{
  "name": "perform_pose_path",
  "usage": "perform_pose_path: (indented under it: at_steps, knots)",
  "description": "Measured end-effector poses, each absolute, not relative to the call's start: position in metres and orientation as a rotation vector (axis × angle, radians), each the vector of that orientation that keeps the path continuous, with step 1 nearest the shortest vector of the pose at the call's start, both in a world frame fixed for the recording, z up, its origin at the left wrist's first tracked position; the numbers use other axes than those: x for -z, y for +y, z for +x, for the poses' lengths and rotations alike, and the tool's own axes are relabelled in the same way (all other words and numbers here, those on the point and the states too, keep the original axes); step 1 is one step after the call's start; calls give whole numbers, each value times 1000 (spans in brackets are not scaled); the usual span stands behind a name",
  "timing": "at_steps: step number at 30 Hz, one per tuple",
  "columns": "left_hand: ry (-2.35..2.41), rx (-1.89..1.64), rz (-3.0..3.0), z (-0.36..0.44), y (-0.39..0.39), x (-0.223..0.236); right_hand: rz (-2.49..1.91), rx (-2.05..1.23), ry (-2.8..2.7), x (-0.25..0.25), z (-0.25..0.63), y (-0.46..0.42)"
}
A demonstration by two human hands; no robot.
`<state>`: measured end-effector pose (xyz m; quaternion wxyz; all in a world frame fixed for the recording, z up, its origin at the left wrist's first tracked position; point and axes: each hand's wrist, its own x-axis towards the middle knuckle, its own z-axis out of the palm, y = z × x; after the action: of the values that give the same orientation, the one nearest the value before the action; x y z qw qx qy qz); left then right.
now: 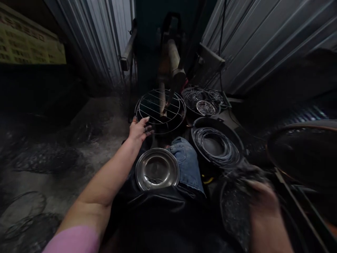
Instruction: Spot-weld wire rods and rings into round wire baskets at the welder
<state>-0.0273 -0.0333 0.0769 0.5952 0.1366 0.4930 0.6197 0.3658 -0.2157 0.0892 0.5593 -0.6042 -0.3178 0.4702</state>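
Note:
My left hand (139, 129) is at the near left edge of a round wire rack (150, 121), its thumb above the rim and its fingers curled below. The rack has two rings with parallel bars across. A post with a pointed tip (163, 113) comes down at its middle. My right hand (264, 200), smeared by motion, is over a dark basin (235, 211) at the lower right; small metal pieces seem to lie there. Whether its fingers hold anything is unclear. On my lap sits a shiny steel bowl (158, 154) with a few thin wire pieces inside.
A black pan (240, 140) holds a stack of wire rings (223, 154). Behind it, another container holds tangled wire parts (195, 95). A machine with a thick arm (173, 56) stands ahead. Round wire pieces (23, 207) lie on the floor at left; a yellow crate (31, 42) is upper left.

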Motion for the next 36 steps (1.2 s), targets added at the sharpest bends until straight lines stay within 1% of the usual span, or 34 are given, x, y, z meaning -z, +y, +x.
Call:
perform_pose_path:
  at_steps: [2, 4, 7, 9, 12, 14, 15, 23, 28, 31, 34, 36]
  knots:
    - [1131, -1441, 318, -31, -33, -76, -1302, -1365, -814, -94, 306, -190]
    - [1125, -1446, 317, -34, -33, -75, -1246, -1645, -974, -89, 251, -169]
    - [1115, -1449, 309, -38, -34, -76, -1323, -1838, -1258, -68, 190, -150]
    - [1118, -1446, 302, -41, -35, -78, -1390, -1782, -1524, -53, 164, -145]
    - [1109, -1439, 292, -45, -35, -78, -1482, -1410, -1885, -40, 147, -146]
    - [1091, -1430, 286, -47, -35, -78, -1566, -1186, -1969, -38, 148, -150]
    - [1085, -1425, 280, -47, -35, -77, -1600, -1129, -1980, -38, 151, -152]
    - [1072, -1425, 235, -41, -32, -78, -1597, -1018, -2201, -41, 158, -154]
    - [1061, -1433, 286, -44, -27, -88, -1648, -864, -2709, -45, 137, -148]
    - [1094, -1416, 309, -49, -21, -96, -1626, -759, -2800, -50, 129, -142]
    - [1124, -1402, 312, -51, -13, -103, -1603, -818, -2707, -51, 131, -134]
    - [1149, -1405, 311, -52, -7, -106, -1553, -994, -2592, -50, 137, -126]
